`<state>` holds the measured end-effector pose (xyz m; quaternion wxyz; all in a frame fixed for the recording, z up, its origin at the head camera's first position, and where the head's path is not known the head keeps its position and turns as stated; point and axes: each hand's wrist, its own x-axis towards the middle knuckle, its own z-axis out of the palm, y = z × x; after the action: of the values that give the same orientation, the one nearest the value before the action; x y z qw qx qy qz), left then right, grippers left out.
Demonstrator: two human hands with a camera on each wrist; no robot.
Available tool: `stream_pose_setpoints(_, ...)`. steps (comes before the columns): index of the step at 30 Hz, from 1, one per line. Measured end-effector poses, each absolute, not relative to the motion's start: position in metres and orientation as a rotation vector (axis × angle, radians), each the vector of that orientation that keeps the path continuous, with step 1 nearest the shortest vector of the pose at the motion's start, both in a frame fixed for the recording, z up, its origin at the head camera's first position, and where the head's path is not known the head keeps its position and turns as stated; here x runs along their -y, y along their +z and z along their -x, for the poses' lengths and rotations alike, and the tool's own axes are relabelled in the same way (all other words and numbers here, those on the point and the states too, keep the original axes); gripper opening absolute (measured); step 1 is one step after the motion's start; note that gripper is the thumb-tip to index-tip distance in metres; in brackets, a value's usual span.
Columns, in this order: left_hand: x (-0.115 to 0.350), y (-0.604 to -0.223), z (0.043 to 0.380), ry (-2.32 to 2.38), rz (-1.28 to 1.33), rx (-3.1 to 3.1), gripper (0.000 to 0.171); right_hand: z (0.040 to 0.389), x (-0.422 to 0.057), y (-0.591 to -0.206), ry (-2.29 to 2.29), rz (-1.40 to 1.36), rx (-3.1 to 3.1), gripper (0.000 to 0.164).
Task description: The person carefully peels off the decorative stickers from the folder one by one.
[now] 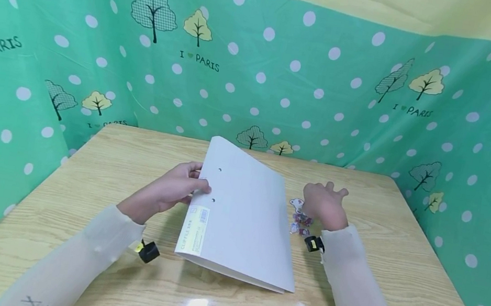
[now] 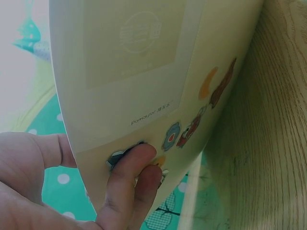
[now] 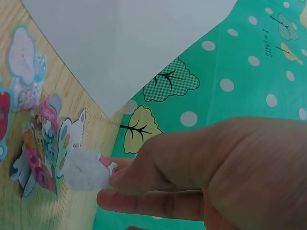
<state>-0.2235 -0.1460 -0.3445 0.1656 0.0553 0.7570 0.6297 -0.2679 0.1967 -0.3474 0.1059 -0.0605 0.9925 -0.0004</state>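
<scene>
A white clip file folder (image 1: 245, 216) is held tilted up off the table, its label reading CLIP FILE near the spine. My left hand (image 1: 176, 185) grips its left edge, thumb on the outer face and fingers behind. In the left wrist view several cartoon stickers (image 2: 171, 136) show on the folder's other side, one partly under the fingertips. To the right, my right hand (image 1: 325, 205) is above the table; in the right wrist view it pinches a small whitish sticker (image 3: 87, 171) between thumb and finger. Loose stickers (image 1: 301, 224) lie on the table beside it.
A pale wood-grain table (image 1: 141, 148) carries everything. Behind and at both sides hangs a green dotted curtain (image 1: 286, 74) with printed trees. A black wrist camera (image 1: 148, 252) sits at the left cuff, another camera (image 1: 314, 244) at the right.
</scene>
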Motion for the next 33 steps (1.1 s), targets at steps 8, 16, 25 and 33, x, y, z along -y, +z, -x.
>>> stream_pose_setpoints(8,0.147,-0.345,0.222,1.791,-0.155,-2.161,0.059,0.269,-0.196,-0.348,-0.041,0.179,-2.919,0.022)
stream_pose_setpoints(16,0.147,-0.344,0.222,1.791,-0.155,-2.155,0.061,0.267,-0.196,-0.344,-0.132,0.195,-2.926,0.038)
stream_pose_setpoints(25,0.149,-0.341,0.223,1.812,-0.149,-2.142,0.067,0.265,-0.192,-0.340,-0.286,0.295,-2.911,0.028)
stream_pose_setpoints(33,0.147,-0.339,0.222,1.832,-0.116,-2.132,0.066,0.262,-0.179,-0.343,-0.462,0.570,-2.860,0.054)
